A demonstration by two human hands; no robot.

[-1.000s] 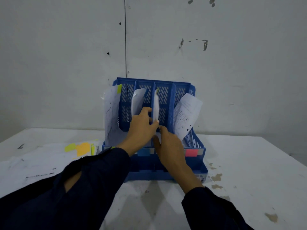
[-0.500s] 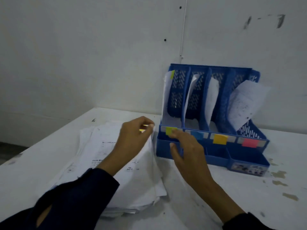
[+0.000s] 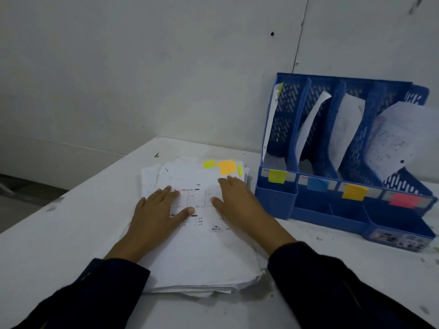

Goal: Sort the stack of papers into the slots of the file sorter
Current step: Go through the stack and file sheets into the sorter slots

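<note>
A: Where does the stack of papers (image 3: 199, 233) sit?

B: On the white surface (image 3: 71, 233), just left of the blue file sorter (image 3: 344, 210), coloured tabs (image 3: 225, 166) poking out at its 12 o'clock edge.

A: What has changed?

B: A second ago both hands were in the sorter's slots with a sheet; now they are back on the stack. The left hand (image 3: 155, 216) lies flat, fingers spread, on the top sheet; the right hand (image 3: 237, 200) lies flat too, fingertips near the orange tab. Neither pinches anything.

A: Meaning?

B: I judge one sheet is filed and the next pick is starting. Each of the four slots holds paper; most of the stack remains.

A: Room to move?

B: The surface's edge runs near the stack at 9 o'clock, the wall (image 3: 166, 67) stands at 12. The path toward 3 o'clock, to the sorter, is short and open.
</note>
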